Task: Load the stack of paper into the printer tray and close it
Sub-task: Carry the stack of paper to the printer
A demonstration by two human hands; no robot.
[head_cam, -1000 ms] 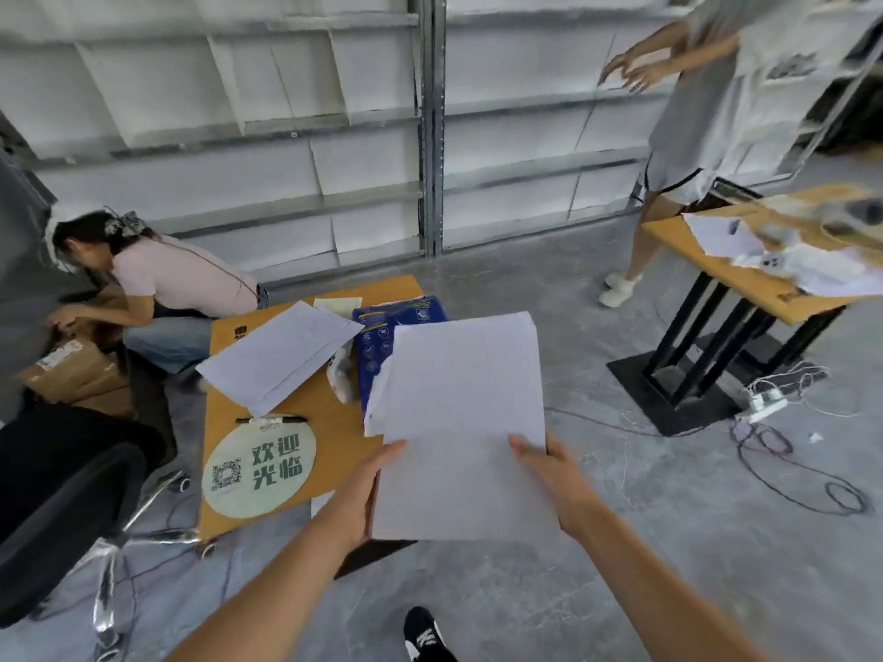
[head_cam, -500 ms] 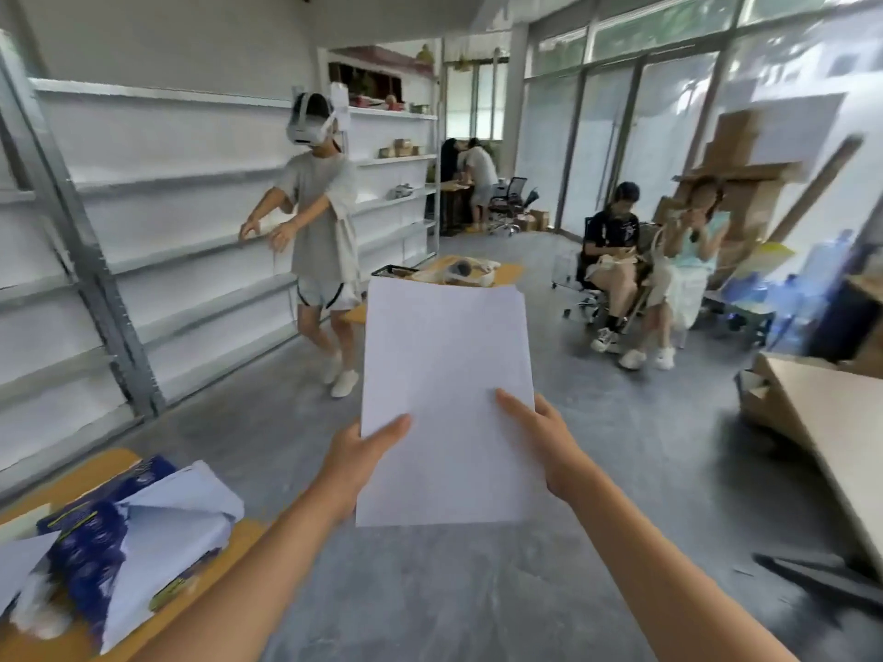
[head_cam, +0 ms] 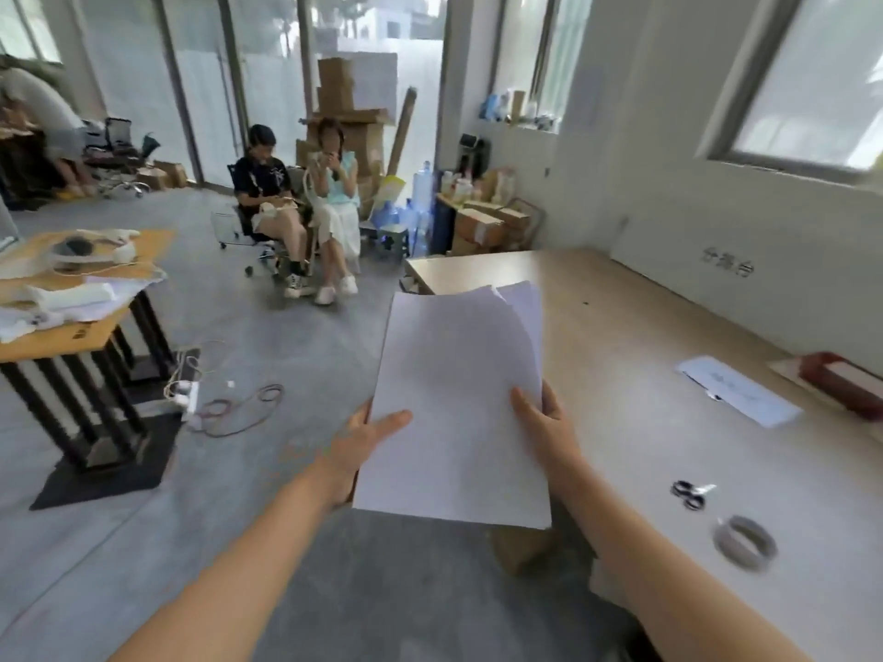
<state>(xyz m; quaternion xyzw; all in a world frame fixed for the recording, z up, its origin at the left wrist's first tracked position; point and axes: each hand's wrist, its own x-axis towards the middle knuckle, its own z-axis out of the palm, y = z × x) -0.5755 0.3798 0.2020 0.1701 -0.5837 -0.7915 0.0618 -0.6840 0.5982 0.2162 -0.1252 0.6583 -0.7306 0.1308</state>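
Observation:
I hold a thin stack of white paper (head_cam: 456,413) in front of me with both hands, above the grey floor and the near corner of a long beige table. My left hand (head_cam: 365,446) grips its lower left edge, thumb on top. My right hand (head_cam: 540,418) grips the right edge, thumb on the sheet. The top sheets fan slightly at the far right corner. No printer or printer tray is in view.
The long beige table (head_cam: 669,327) at right carries scissors (head_cam: 690,494), a tape roll (head_cam: 745,542), a paper sheet (head_cam: 738,389) and a red box (head_cam: 841,382). A wooden table (head_cam: 81,334) stands at left, with a power strip and cables (head_cam: 210,398) on the floor. Two people sit ahead (head_cam: 301,217).
My view has swung to the right, from the orange desk and shelves to the room's window side and the beige table. Both hands have kept hold of the paper throughout.

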